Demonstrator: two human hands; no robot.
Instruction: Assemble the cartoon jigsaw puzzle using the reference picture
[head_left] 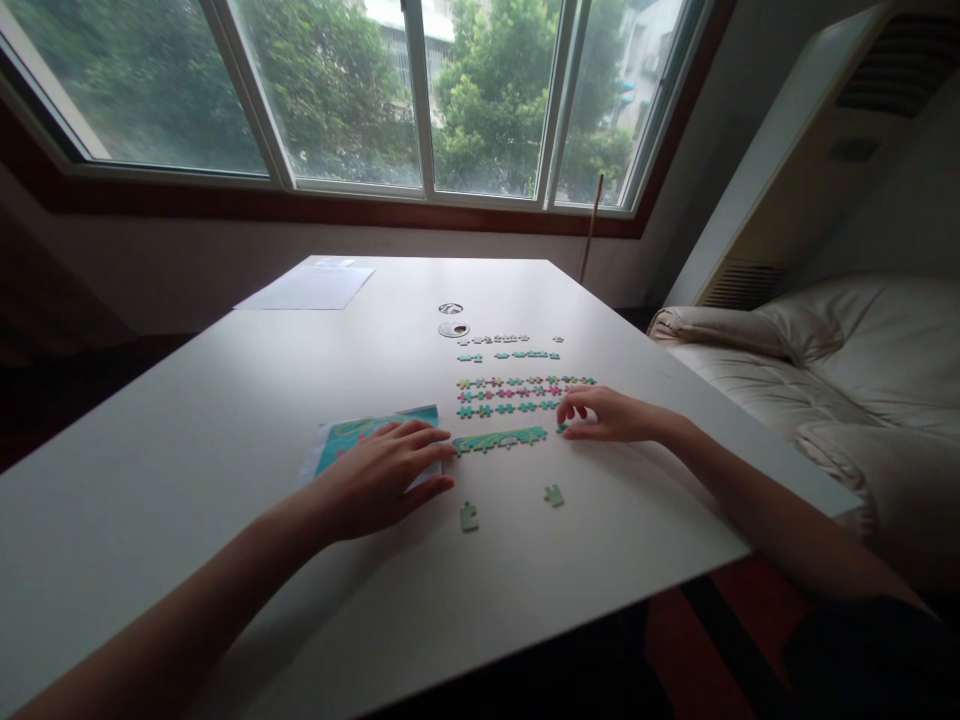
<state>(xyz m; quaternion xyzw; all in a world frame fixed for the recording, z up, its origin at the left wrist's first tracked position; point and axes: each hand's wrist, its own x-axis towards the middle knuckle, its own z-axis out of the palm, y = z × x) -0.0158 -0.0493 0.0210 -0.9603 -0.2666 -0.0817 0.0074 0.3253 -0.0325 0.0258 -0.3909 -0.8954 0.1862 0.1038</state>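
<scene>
My left hand (397, 465) lies with fingers stretched over a teal picture sheet (349, 436), covering part of it. Its fingertips reach the left end of a joined strip of jigsaw pieces (501, 440), teal with a yellow-green pattern. At the strip's right end, slightly apart from it, my right hand (604, 413) has its thumb and fingers closed on a small teal jigsaw piece (561, 428), mostly hidden by the fingertips. Nearer to me lie two loose greenish pieces, a left one (469, 516) and a right one (553, 495).
Beyond the strip, several rows of loose jigsaw pieces (506, 394) run across the white table (225, 480). Two round objects (453, 329) lie farther back. A pale sheet (304, 288) rests at the far left corner. A cream sofa (847, 340) stands to the right, a window behind.
</scene>
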